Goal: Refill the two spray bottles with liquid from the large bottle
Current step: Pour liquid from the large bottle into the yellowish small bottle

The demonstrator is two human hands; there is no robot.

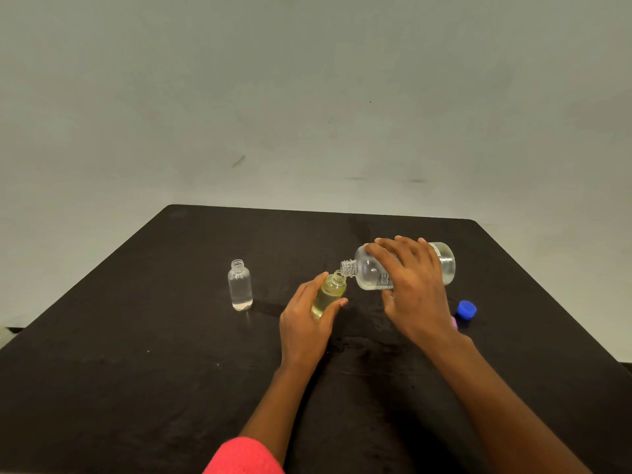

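Observation:
My right hand [412,285] grips the large clear bottle [371,268], tipped on its side with its open threaded mouth pointing left. That mouth touches the open neck of a small bottle [330,290] holding yellowish liquid. My left hand [306,318] holds this small bottle, tilted to the right, above the black table [136,336]. A second small bottle [240,285] stands upright and uncapped to the left, apart from both hands, filled with clear liquid.
A blue cap [466,309] lies on the table to the right of my right wrist, with a small pink piece [454,322] beside it, mostly hidden by the wrist. A pale wall rises behind the table's far edge.

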